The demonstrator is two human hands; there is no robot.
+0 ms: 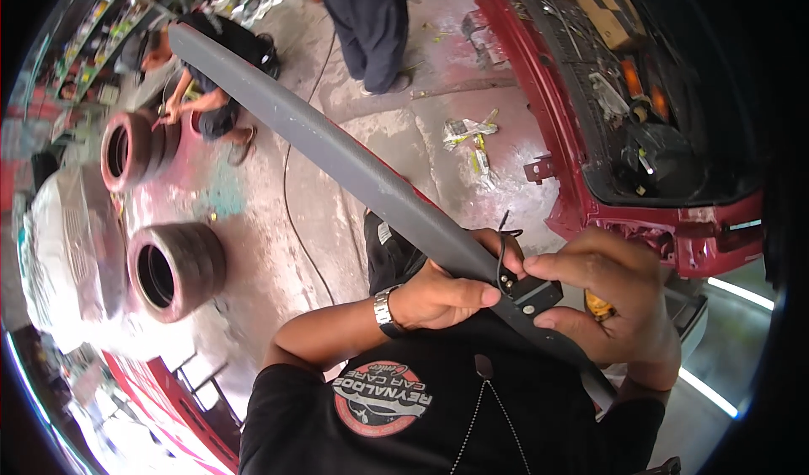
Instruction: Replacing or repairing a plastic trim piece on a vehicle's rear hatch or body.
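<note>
A long dark grey car trim piece (337, 150) with red along its far edge runs diagonally from the upper left to my body. My left hand (447, 294) grips it near its lower end, thumb on top and fingers wrapped beneath. A small black fitting (539, 296) with a round metal screw head sits on the trim beside that thumb, and a thin black wire (504, 243) loops up from it. My right hand (611, 294) closes its thumb and forefinger around the fitting. In its palm shows a yellow-orange object (599, 305), mostly hidden.
A red car body (552, 121) with an open compartment stands at the right. Tires (181, 268) lie at the left, where a person (206, 96) crouches. Another person (366, 24) stands ahead. A cable (288, 188) and crumpled scraps (476, 142) are on the floor.
</note>
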